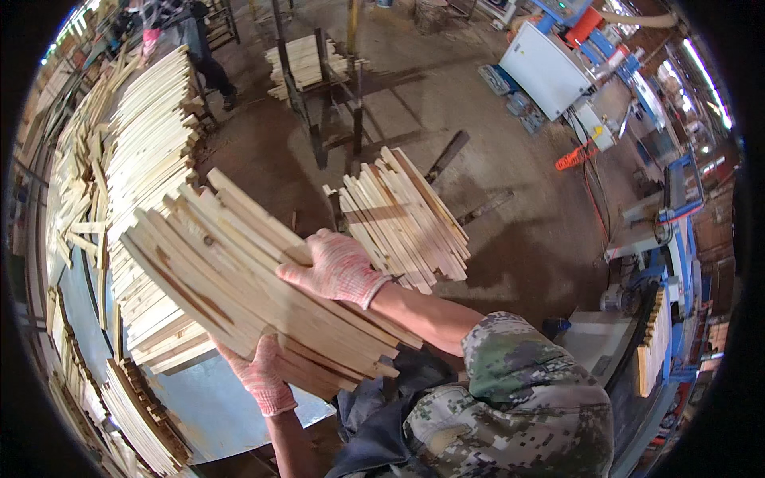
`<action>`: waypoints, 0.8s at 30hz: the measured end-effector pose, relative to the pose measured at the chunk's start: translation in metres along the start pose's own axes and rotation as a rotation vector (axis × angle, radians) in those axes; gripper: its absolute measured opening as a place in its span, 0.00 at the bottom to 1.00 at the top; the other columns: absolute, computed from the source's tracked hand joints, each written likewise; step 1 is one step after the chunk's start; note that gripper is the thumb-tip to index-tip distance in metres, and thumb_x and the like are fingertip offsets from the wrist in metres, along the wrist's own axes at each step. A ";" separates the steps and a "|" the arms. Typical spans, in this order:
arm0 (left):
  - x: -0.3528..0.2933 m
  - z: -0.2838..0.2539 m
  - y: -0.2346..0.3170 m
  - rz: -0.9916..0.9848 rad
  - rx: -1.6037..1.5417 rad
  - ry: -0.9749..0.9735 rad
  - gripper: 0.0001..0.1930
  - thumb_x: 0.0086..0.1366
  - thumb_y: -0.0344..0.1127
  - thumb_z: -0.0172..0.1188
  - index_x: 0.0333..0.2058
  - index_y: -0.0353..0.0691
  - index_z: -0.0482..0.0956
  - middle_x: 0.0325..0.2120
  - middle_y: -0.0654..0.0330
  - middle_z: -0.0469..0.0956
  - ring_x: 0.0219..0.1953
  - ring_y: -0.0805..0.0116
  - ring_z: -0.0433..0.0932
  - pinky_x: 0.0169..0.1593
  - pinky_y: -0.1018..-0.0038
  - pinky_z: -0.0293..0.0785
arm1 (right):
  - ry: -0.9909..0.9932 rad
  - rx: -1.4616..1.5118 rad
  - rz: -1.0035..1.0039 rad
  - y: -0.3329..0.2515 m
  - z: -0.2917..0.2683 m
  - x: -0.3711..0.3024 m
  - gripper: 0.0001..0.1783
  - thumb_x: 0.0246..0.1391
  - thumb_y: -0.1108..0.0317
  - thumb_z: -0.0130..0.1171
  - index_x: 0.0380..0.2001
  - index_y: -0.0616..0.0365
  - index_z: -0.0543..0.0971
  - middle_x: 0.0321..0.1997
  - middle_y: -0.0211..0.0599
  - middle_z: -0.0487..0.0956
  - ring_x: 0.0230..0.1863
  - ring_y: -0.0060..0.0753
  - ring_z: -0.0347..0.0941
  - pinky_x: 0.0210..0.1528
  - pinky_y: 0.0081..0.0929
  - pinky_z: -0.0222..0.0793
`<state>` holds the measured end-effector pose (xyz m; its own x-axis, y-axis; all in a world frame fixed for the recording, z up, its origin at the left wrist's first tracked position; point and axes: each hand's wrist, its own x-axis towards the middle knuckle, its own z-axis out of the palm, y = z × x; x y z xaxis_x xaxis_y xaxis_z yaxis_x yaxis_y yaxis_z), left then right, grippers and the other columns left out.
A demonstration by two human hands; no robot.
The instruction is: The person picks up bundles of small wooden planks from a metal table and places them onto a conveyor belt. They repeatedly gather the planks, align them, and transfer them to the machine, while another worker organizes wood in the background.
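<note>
Ahead, right of me: white machine cabinet (545, 70), orange coil (575, 158) near it. Far ahead left: co-worker (163, 11) in dark trousers (209, 65).

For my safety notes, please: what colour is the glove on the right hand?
Mottled pinkish red and whitish; the right glove shows best in the head view.

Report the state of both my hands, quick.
Left hand: holding the wooden strips at their near edge.
Right hand: holding them at their far edge.
</note>
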<state>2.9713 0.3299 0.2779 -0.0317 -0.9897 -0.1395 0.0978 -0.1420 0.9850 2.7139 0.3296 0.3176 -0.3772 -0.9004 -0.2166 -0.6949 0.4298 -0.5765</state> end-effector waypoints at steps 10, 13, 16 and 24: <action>-0.066 0.243 -0.053 -0.146 0.025 -0.326 0.61 0.58 0.14 0.70 0.82 0.49 0.41 0.68 0.53 0.67 0.62 0.58 0.73 0.62 0.64 0.77 | 0.199 0.136 0.293 0.250 -0.097 -0.034 0.43 0.54 0.21 0.62 0.43 0.55 0.91 0.38 0.54 0.88 0.45 0.55 0.87 0.49 0.48 0.82; -0.074 0.316 -0.120 -0.143 0.033 -0.361 0.62 0.57 0.14 0.72 0.82 0.50 0.41 0.66 0.52 0.70 0.61 0.57 0.75 0.59 0.64 0.80 | 0.174 0.136 0.442 0.335 -0.108 -0.019 0.39 0.58 0.23 0.60 0.47 0.48 0.92 0.42 0.52 0.88 0.49 0.53 0.86 0.53 0.47 0.80; -0.068 0.381 -0.181 -0.275 0.093 -0.399 0.64 0.57 0.15 0.73 0.82 0.50 0.39 0.69 0.50 0.68 0.63 0.57 0.75 0.60 0.64 0.81 | 0.159 0.130 0.449 0.422 -0.099 0.008 0.36 0.60 0.25 0.58 0.50 0.41 0.91 0.46 0.47 0.88 0.55 0.50 0.84 0.58 0.45 0.78; -0.019 0.463 -0.318 -0.314 0.188 -0.435 0.63 0.57 0.16 0.73 0.82 0.51 0.38 0.70 0.44 0.65 0.60 0.53 0.79 0.57 0.62 0.85 | 0.035 -0.022 0.648 0.542 -0.070 0.086 0.42 0.56 0.23 0.61 0.48 0.52 0.90 0.50 0.54 0.85 0.56 0.54 0.83 0.58 0.49 0.79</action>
<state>2.4807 0.4025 0.0142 -0.4411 -0.7968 -0.4131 -0.1601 -0.3830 0.9098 2.2617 0.4903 0.0419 -0.7439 -0.4553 -0.4892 -0.3321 0.8871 -0.3206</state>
